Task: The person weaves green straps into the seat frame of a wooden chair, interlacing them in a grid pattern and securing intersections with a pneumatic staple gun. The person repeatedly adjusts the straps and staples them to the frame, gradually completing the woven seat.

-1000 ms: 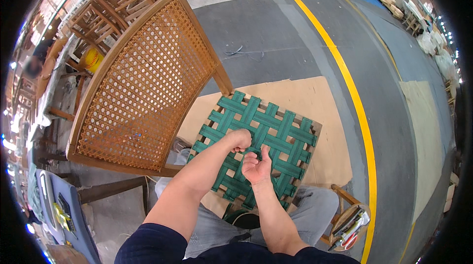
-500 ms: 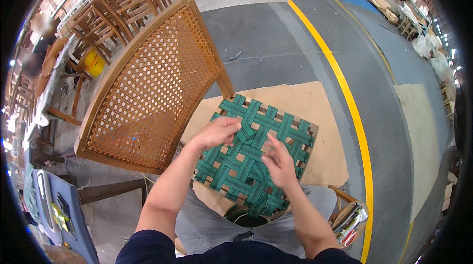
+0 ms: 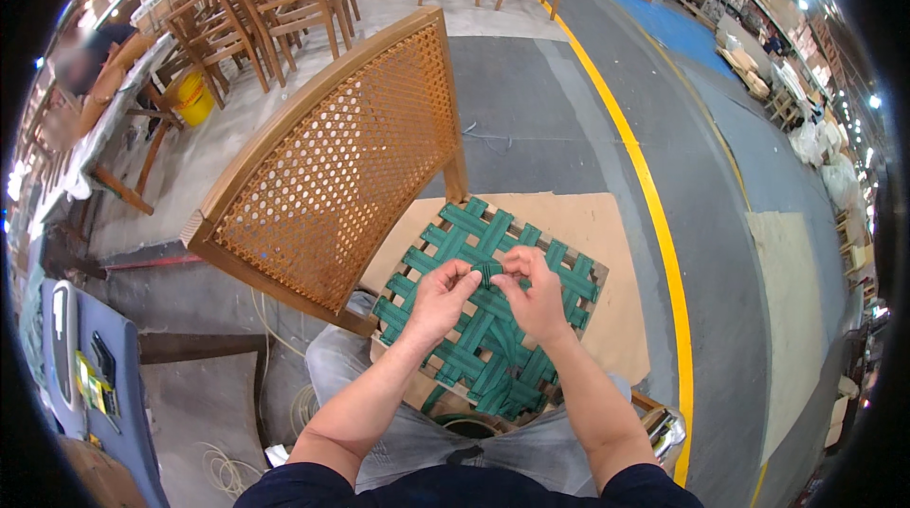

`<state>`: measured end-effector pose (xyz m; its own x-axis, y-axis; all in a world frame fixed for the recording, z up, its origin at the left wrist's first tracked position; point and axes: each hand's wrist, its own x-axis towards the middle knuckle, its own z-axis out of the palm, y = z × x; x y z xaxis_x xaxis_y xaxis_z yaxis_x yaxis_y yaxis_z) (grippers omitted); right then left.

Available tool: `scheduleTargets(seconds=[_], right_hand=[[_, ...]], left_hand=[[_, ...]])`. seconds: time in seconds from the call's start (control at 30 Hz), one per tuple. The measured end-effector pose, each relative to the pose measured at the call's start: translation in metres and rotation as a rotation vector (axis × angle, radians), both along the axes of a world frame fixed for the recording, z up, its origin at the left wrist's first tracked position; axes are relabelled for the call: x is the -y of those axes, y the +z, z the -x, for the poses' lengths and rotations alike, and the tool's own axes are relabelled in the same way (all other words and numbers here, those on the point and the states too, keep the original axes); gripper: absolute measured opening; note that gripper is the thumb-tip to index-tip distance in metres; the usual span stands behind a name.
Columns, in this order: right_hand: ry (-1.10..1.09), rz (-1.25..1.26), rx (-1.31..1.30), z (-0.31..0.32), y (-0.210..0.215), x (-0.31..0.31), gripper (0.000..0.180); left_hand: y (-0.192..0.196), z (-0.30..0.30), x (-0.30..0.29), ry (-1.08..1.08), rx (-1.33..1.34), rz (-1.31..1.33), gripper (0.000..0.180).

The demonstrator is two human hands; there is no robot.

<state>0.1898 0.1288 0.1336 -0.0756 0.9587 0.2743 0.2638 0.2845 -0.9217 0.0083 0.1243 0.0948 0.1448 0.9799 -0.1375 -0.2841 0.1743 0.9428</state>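
Two thumb-and-finger pinches, left hand (image 3: 440, 301) and right hand (image 3: 536, 298), hold a bunched green strap (image 3: 487, 273) between them. Light, even pressure from both sides should help the band lie flat and untwisted. Both wrists angle inward, the forearms reaching up from the lower edge. The strap sits above the woven green seat (image 3: 483, 330), whose cane chair back (image 3: 343, 162) stands beyond, leftward.

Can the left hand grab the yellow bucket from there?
Probably not: the yellow bucket stands well beyond the cane chair back, and the left hand is pinching green webbing.
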Motion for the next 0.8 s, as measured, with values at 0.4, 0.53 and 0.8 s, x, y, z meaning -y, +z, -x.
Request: scheduleTargets(seconds=[0.4, 0.53, 0.8], right_hand=[[0.063, -0.23, 0.306, -0.005, -0.004, -0.009, 0.012], [0.081, -0.122, 0.353, -0.01, -0.012, -0.016, 0.01], [0.23, 0.151, 0.472, -0.024, -0.092, -0.1, 0.007]], left_hand=[[-0.002, -0.008, 0.006, 0.185, -0.19, -0.144, 0.013], [-0.008, -0.011, 0.002, 0.174, -0.549, -0.435, 0.021], [-0.089, -0.058, 0.019, -0.036, 0.6, 0.66, 0.048]])
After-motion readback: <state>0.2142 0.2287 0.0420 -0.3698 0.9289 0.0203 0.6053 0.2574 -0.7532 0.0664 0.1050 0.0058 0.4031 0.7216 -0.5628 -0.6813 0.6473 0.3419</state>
